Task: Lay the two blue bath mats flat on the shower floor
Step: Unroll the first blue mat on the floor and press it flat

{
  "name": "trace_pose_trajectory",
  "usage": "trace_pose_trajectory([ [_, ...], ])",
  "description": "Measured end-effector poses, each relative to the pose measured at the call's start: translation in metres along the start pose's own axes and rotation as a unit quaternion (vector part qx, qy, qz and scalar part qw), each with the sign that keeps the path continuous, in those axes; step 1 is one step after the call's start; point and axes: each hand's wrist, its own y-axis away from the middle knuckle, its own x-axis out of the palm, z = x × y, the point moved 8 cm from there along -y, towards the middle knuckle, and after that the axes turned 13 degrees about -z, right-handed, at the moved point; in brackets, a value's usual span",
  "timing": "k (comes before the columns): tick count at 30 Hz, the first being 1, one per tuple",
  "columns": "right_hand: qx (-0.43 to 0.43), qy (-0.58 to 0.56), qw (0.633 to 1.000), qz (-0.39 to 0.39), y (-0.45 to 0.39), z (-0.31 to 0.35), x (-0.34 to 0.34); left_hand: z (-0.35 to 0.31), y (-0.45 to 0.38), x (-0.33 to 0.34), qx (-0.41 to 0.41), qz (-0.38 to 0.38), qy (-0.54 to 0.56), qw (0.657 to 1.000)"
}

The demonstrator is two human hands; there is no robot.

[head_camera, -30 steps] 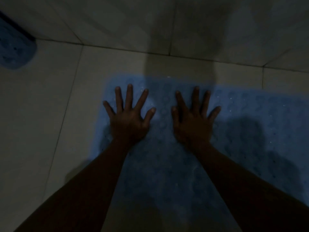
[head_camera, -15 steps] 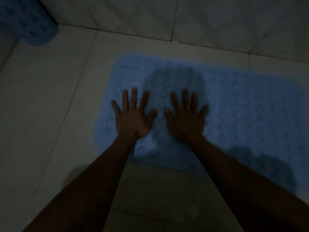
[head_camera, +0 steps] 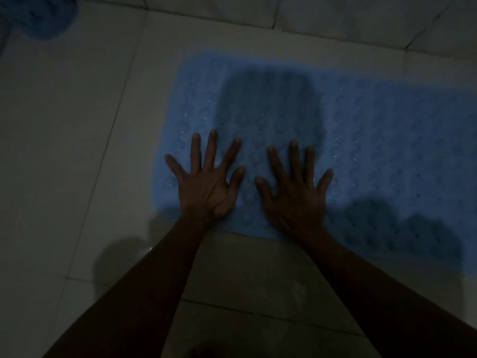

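On pale glossy floor tiles (head_camera: 77, 125), both hands, left (head_camera: 206, 184) and right (head_camera: 294, 195), press splayed flat onto the bumpy blue mat (head_camera: 374, 140).

The left hand (head_camera: 206, 187) and right hand (head_camera: 294, 195) are bare, with no rings visible. Both forearms are bare too; no sleeve or wristband shows in the dim light.

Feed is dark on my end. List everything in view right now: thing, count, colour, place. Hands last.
spread bath mat: 1, blue, flat on the floor, centre to right
second bath mat: 1, blue, top-left corner, only partly in view, shape unclear
floor tiles: several, pale grey, under and around the mats
left hand: 1, fingers spread, pressing the spread mat near its left edge
right hand: 1, fingers spread, pressing the same mat beside the left hand
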Motion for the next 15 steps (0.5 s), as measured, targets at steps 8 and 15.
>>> trace_pose_trajectory([
  [8, -0.010, -0.005, 1.000, -0.002, 0.000, 0.002, 0.003, 0.001, 0.001, 0.003, 0.002, 0.024, -0.003, 1.000],
  [15, 0.010, -0.052, 0.993, 0.104, -0.006, -0.001, 0.010, -0.012, 0.010, 0.000, -0.065, 0.066, 0.024, 0.995],
])
